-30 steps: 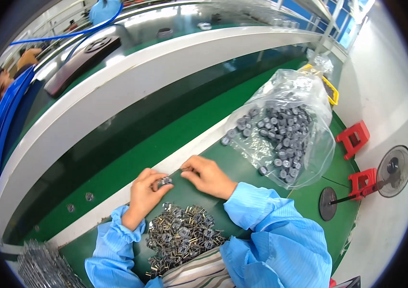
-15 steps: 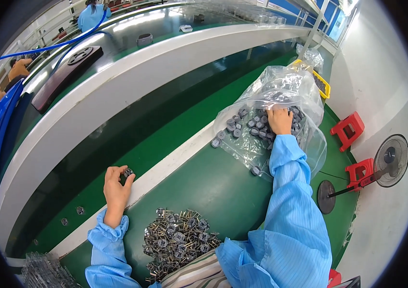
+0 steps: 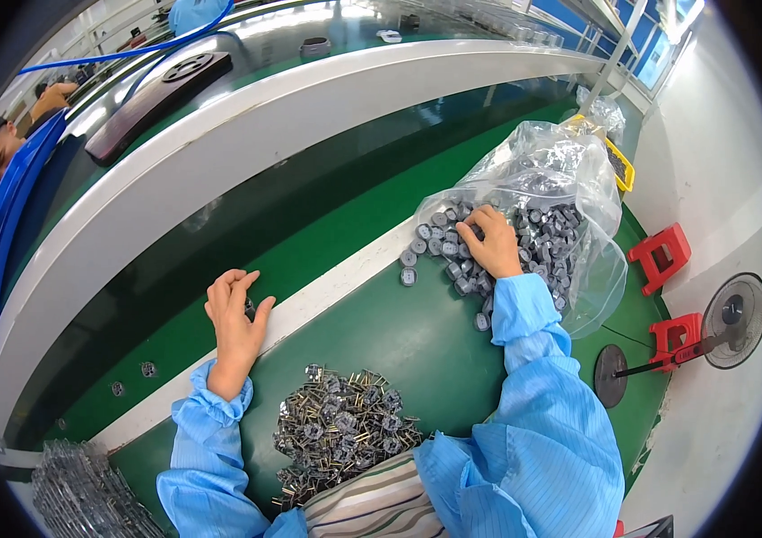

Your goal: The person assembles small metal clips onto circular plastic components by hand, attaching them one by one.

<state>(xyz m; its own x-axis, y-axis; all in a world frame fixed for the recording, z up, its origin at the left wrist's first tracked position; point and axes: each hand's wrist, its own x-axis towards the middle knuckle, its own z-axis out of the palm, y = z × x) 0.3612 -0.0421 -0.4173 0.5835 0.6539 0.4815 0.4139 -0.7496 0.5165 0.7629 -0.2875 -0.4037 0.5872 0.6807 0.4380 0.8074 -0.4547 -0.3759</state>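
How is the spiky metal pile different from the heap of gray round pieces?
The spiky pile bristles with thin, gold-colored prongs, while the gray pieces look chunky and rounded. The spiky pile lies bare on the table, but many gray pieces sit in a clear bag. The right hand is at the gray pieces; no hand is on the spiky pile. Both are heaps of many small parts.

Premises: a factory assembly workshop. Evidence: green belt [image 3: 309,242] between white rails [image 3: 219,139]; pin-legged components [image 3: 345,426] heaped at six o'clock on the surface [image 3: 408,341]; grey parts [image 3: 547,233] bulk-packed in a clear bag [image 3: 533,152] at two o'clock; a co-worker [image 3: 8,143] at ten o'clock.
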